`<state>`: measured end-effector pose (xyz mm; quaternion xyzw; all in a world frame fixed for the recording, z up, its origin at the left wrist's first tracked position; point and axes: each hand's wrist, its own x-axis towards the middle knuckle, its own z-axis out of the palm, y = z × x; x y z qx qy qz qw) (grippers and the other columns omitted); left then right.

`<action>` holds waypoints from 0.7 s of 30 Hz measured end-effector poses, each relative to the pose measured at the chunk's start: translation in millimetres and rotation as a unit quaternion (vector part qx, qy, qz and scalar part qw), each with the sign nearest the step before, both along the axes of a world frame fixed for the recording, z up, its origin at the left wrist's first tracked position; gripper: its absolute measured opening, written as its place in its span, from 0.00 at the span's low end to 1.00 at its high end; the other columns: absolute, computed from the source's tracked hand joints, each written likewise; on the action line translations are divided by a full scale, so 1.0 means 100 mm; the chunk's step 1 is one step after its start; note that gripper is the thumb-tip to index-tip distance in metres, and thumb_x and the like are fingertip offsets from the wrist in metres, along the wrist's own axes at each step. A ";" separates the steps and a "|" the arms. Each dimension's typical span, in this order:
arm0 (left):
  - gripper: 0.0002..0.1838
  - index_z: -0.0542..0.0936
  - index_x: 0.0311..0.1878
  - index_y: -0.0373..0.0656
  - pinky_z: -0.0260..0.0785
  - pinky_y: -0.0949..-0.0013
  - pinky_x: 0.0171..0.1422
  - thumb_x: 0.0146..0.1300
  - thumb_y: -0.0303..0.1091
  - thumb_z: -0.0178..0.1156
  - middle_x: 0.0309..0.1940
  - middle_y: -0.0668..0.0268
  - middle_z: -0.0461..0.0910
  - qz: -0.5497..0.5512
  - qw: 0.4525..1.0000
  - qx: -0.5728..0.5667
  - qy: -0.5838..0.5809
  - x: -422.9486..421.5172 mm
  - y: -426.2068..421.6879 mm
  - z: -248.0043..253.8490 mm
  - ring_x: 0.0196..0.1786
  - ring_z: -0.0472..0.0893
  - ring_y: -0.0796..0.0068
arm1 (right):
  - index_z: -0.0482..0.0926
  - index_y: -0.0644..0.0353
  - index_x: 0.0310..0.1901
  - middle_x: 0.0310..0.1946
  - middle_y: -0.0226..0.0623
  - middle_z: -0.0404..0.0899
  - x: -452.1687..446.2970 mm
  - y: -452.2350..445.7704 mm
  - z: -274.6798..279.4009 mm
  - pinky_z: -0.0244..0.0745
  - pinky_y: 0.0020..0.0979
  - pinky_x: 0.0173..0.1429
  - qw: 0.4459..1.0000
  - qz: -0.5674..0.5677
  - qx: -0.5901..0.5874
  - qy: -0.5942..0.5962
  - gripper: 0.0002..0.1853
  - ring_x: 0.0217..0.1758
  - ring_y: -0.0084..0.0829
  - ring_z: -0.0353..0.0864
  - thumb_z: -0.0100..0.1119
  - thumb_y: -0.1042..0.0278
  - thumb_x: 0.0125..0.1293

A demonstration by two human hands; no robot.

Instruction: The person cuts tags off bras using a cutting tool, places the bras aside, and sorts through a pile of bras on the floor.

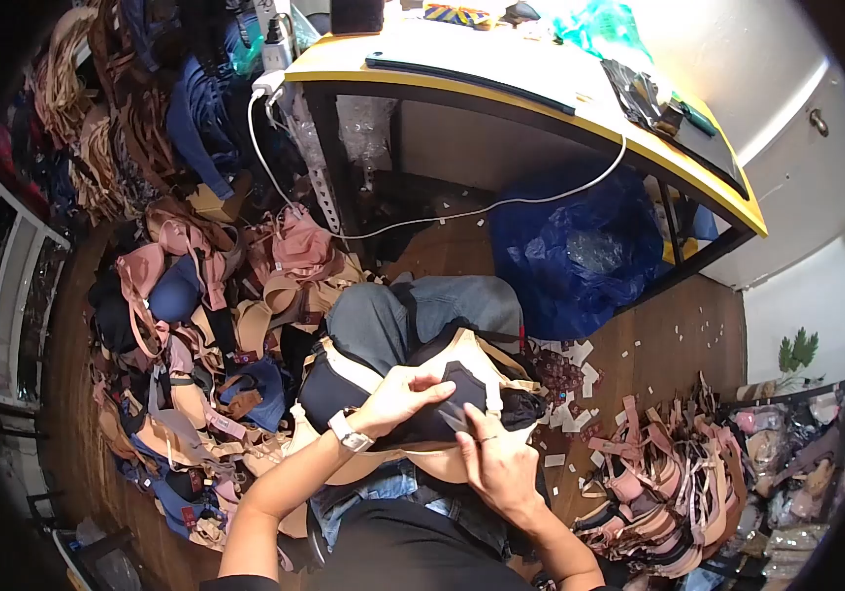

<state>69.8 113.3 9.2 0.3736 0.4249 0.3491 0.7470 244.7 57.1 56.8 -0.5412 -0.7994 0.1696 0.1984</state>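
Observation:
Several black and beige bras lie across my lap, among them a black bra [462, 379] between my hands. My left hand [405, 396], with a watch at the wrist, is closed, thumb and fingers pinching the black bra's edge. Close by on the right, my right hand [498, 463] wears a ring and is also closed, its fingertips at a thin dark, partly shiny strip along the black bra. Whether that strip is part of the bra I cannot tell. A beige bra cup [442, 465] shows beneath my hands.
A big pile of bras [186, 394] covers the floor to the left; another bra pile [654, 483] lies right. Ahead stands a yellow-edged table [531, 94] with a white cable [462, 212] hanging below. A blue plastic bag [575, 256] sits under it. Paper tags [570, 414] litter the floor.

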 end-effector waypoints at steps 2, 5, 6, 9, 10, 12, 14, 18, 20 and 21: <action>0.08 0.79 0.32 0.40 0.63 0.83 0.38 0.59 0.36 0.61 0.27 0.79 0.74 0.009 1.000 -0.004 0.006 -0.02 0.01 -0.10 0.31 0.70 0.91 | 0.72 0.59 0.50 0.33 0.45 0.78 0.04 -0.04 -0.02 0.73 0.34 0.27 1.000 -0.020 -0.012 0.004 0.18 0.25 0.39 0.78 0.54 0.62 0.60; 0.08 0.78 0.32 0.40 0.63 0.84 0.36 0.58 0.35 0.61 0.27 0.80 0.73 0.011 1.000 -0.004 0.016 0.03 0.00 -0.11 0.30 0.69 0.92 | 0.72 0.59 0.50 0.32 0.45 0.79 0.03 -0.06 -0.01 0.74 0.35 0.28 0.999 -0.042 -0.029 0.000 0.17 0.26 0.40 0.79 0.53 0.61 0.61; 0.08 0.79 0.32 0.40 0.62 0.84 0.35 0.58 0.35 0.61 0.27 0.80 0.73 0.018 1.000 -0.007 0.018 0.04 0.00 -0.05 0.29 0.69 0.92 | 0.72 0.59 0.50 0.32 0.45 0.79 0.01 -0.05 0.00 0.74 0.35 0.28 0.998 -0.053 -0.041 0.001 0.17 0.27 0.40 0.80 0.52 0.61 0.62; 0.10 0.79 0.35 0.37 0.64 0.83 0.36 0.58 0.35 0.61 0.28 0.75 0.76 0.035 0.999 -0.004 0.022 0.04 -0.01 -0.03 0.30 0.71 0.90 | 0.73 0.59 0.49 0.33 0.46 0.79 0.01 -0.04 -0.01 0.74 0.36 0.28 0.997 -0.058 -0.050 -0.013 0.17 0.27 0.41 0.80 0.50 0.60 0.63; 0.11 0.79 0.37 0.35 0.66 0.82 0.37 0.58 0.35 0.61 0.29 0.72 0.78 0.047 0.999 0.001 0.023 0.04 -0.02 -0.04 0.31 0.73 0.88 | 0.73 0.59 0.49 0.33 0.46 0.79 0.01 -0.04 -0.02 0.74 0.36 0.28 0.997 -0.057 -0.050 -0.014 0.17 0.27 0.41 0.80 0.50 0.60 0.63; 0.11 0.79 0.37 0.35 0.66 0.82 0.38 0.58 0.35 0.61 0.30 0.71 0.79 0.048 0.998 0.008 0.033 0.04 -0.03 -0.04 0.31 0.73 0.88 | 0.73 0.59 0.49 0.34 0.46 0.79 0.01 -0.03 -0.02 0.74 0.36 0.28 0.997 -0.057 -0.055 -0.018 0.16 0.27 0.41 0.80 0.50 0.60 0.63; 0.11 0.79 0.38 0.35 0.67 0.82 0.38 0.58 0.34 0.61 0.30 0.71 0.79 0.047 0.998 0.016 0.042 0.04 -0.03 -0.02 0.32 0.73 0.87 | 0.73 0.59 0.49 0.34 0.46 0.79 0.00 -0.02 -0.02 0.74 0.36 0.28 0.997 -0.058 -0.052 -0.013 0.16 0.27 0.41 0.80 0.50 0.60 0.63; 0.11 0.79 0.38 0.36 0.65 0.83 0.39 0.59 0.35 0.60 0.31 0.74 0.78 0.020 0.998 0.018 0.053 0.05 -0.04 -0.03 0.33 0.72 0.90 | 0.74 0.58 0.47 0.32 0.46 0.79 -0.03 0.01 -0.07 0.74 0.36 0.27 0.998 -0.059 -0.027 0.013 0.15 0.26 0.41 0.80 0.50 0.60 0.63; 0.11 0.79 0.39 0.36 0.66 0.83 0.39 0.59 0.35 0.60 0.32 0.74 0.78 0.027 0.999 0.013 0.023 0.04 -0.04 -0.05 0.33 0.72 0.90 | 0.74 0.58 0.46 0.31 0.46 0.79 -0.02 0.03 -0.08 0.73 0.36 0.28 0.996 -0.069 -0.050 0.023 0.14 0.26 0.42 0.80 0.50 0.60 0.63; 0.11 0.79 0.41 0.36 0.66 0.82 0.40 0.58 0.33 0.60 0.33 0.73 0.78 0.011 1.000 -0.007 0.013 0.02 -0.04 -0.04 0.34 0.73 0.89 | 0.74 0.59 0.45 0.30 0.46 0.79 -0.01 0.04 -0.09 0.73 0.37 0.28 0.993 -0.080 -0.074 0.033 0.14 0.27 0.42 0.80 0.50 0.61 0.63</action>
